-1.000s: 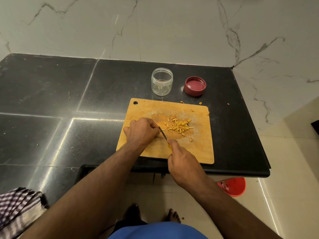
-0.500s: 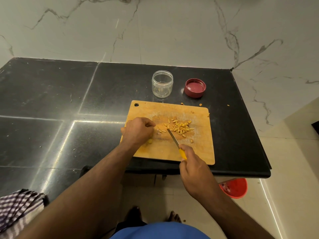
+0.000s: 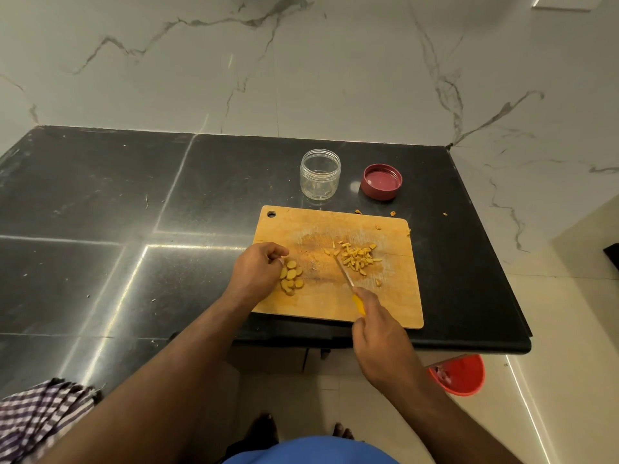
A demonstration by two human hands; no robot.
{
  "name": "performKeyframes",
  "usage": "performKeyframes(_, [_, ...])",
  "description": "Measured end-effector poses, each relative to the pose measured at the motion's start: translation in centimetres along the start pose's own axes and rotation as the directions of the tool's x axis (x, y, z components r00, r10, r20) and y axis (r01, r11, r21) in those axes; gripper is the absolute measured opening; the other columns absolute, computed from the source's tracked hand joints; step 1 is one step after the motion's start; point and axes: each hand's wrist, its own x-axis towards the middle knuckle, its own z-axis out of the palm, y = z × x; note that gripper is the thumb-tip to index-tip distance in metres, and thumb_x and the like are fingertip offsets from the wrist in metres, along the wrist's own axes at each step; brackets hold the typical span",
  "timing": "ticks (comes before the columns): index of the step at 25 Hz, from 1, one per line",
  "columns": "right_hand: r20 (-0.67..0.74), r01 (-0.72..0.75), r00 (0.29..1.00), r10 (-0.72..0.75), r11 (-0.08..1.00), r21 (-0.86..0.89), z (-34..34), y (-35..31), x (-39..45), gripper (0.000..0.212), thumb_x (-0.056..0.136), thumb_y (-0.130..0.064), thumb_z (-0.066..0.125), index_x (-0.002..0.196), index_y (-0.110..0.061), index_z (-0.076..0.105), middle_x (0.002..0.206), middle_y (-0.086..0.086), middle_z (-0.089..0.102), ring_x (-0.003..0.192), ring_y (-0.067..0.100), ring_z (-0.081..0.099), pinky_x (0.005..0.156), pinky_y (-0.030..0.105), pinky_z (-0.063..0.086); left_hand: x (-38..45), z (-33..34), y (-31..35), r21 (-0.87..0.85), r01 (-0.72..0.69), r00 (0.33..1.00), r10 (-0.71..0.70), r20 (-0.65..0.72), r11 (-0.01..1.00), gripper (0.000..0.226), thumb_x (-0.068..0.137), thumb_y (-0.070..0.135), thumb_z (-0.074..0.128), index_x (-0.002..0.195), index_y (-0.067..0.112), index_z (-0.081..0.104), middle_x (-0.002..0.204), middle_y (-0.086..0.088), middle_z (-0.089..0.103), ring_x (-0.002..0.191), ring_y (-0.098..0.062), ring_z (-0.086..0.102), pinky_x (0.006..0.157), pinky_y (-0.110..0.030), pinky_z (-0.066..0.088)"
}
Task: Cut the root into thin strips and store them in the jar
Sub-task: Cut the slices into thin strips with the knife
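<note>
A wooden cutting board (image 3: 395, 296) lies on the black counter. Round yellow root slices (image 3: 292, 277) sit near its left edge, touching the curled fingertips of my left hand (image 3: 256, 274). A pile of thin cut strips (image 3: 356, 257) lies at the board's middle right. My right hand (image 3: 378, 333) grips a yellow-handled knife (image 3: 348, 281), its blade pointing up-left with the tip beside the strips. An empty clear jar (image 3: 320, 174) stands behind the board, its red lid (image 3: 381, 181) upside down to its right.
A few stray root bits (image 3: 392, 213) lie on the black counter (image 3: 134, 212) beyond the board. The counter ends just in front of the board and at the right. A red bucket (image 3: 460, 375) stands on the floor below. A checked cloth (image 3: 37, 413) hangs at lower left.
My left hand shifted left and uncovered the round slices. My right hand drew the knife back towards me and to the right, next to the strip pile. The camera tilted up a little.
</note>
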Motion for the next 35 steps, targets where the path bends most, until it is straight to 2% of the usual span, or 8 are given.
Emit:
performKeyframes(4, [0.082,0.077,0.994,-0.076,0.997,-0.007,1.5,-1.9,1.3,0.048,0.104,-0.022,0.037,0.15,-0.028,0.026,0.123,-0.001,0.056,0.095,0.013,0.056,0.076,0.027,0.042,0.0,0.2,-0.1,0.002,-0.006,1.0,0.006,-0.008,1.0,0.022,0.1,0.015,0.058,0.117,0.019,0.072,0.108,0.005,0.068,0.082,-0.002,0.056,0.061,-0.013,0.04])
performKeyframes(6, [0.101,0.058,0.993,-0.055,0.998,-0.03,1.7,-1.9,1.8,0.049,0.103,-0.022,0.036,0.15,-0.028,0.027,0.126,0.002,0.057,0.098,0.018,0.057,0.08,0.032,0.046,-0.1,0.2,-0.2,0.002,-0.009,1.0,0.009,-0.009,1.0,0.022,0.099,0.014,0.058,0.116,0.02,0.072,0.104,0.007,0.067,0.078,0.0,0.055,0.059,-0.014,0.039])
performKeyframes(10, [-0.007,-0.052,0.999,0.052,0.998,-0.021,0.7,-0.2,1.5,0.048,0.102,-0.016,0.039,0.149,-0.024,0.031,0.102,-0.001,0.058,0.078,0.012,0.055,0.061,0.021,0.037,-0.1,0.2,-0.4,-0.001,-0.021,1.0,0.021,0.003,1.0,0.024,0.1,0.013,0.057,0.116,0.021,0.073,0.107,0.005,0.067,0.082,-0.002,0.056,0.065,-0.016,0.043])
performKeyframes(15, [0.105,0.024,0.994,-0.028,0.999,0.037,1.3,-1.1,-0.2,0.048,0.104,-0.022,0.038,0.15,-0.032,0.027,0.12,-0.004,0.057,0.089,0.006,0.056,0.068,0.015,0.037,-0.1,0.1,-0.2,-0.028,-0.003,1.0,0.003,0.009,1.0,0.025,0.101,0.014,0.055,0.117,0.021,0.072,0.115,0.005,0.069,0.098,-0.007,0.057,0.082,-0.025,0.048])
performKeyframes(21, [0.006,-0.044,0.999,0.044,0.999,0.015,0.3,0.7,0.8,0.046,0.102,-0.016,0.041,0.146,-0.027,0.035,0.087,-0.007,0.054,0.067,0.008,0.05,0.051,0.017,0.031,-0.1,-1.4,-1.0,-0.03,0.011,0.993,-0.007,0.121,0.999,0.022,0.098,0.021,0.063,0.118,0.025,0.071,0.11,0.008,0.068,0.097,-0.007,0.06,0.073,-0.022,0.046])
performKeyframes(24, [0.047,0.005,0.999,-0.006,0.999,0.034,0.4,0.2,1.0,0.046,0.102,-0.017,0.041,0.147,-0.028,0.034,0.089,-0.009,0.051,0.067,0.004,0.048,0.052,0.016,0.032,-0.1,-2.1,-0.9,-0.009,0.013,0.98,-0.011,0.198,1.0,0.027,0.09,0.019,0.073,0.117,0.022,0.071,0.102,0.007,0.07,0.091,-0.005,0.062,0.073,-0.021,0.049])
performKeyframes(28, [0.048,0.0,0.999,0.0,1.0,0.015,0.3,0.6,0.8,0.047,0.102,-0.015,0.041,0.147,-0.025,0.035,0.086,-0.01,0.049,0.068,0.006,0.048,0.053,0.015,0.034,-0.5,-2.1,-0.3,0.106,-0.035,0.985,0.016,0.171,0.994,0.024,0.088,0.02,0.076,0.112,0.02,0.074,0.101,0.009,0.068,0.084,-0.001,0.058,0.067,-0.017,0.045])
performKeyframes(35, [0.038,-0.024,0.999,0.022,0.998,0.065,-0.2,1.0,0.6,0.045,0.102,-0.018,0.041,0.146,-0.03,0.035,0.091,-0.008,0.054,0.068,0.006,0.05,0.053,0.015,0.03,-0.6,-2.3,0.2,0.085,-0.019,0.979,0.001,0.205,0.996,0.01,0.089,0.019,0.074,0.095,0.023,0.067,0.091,0.006,0.064,0.088,-0.013,0.06,0.062,-0.021,0.044])
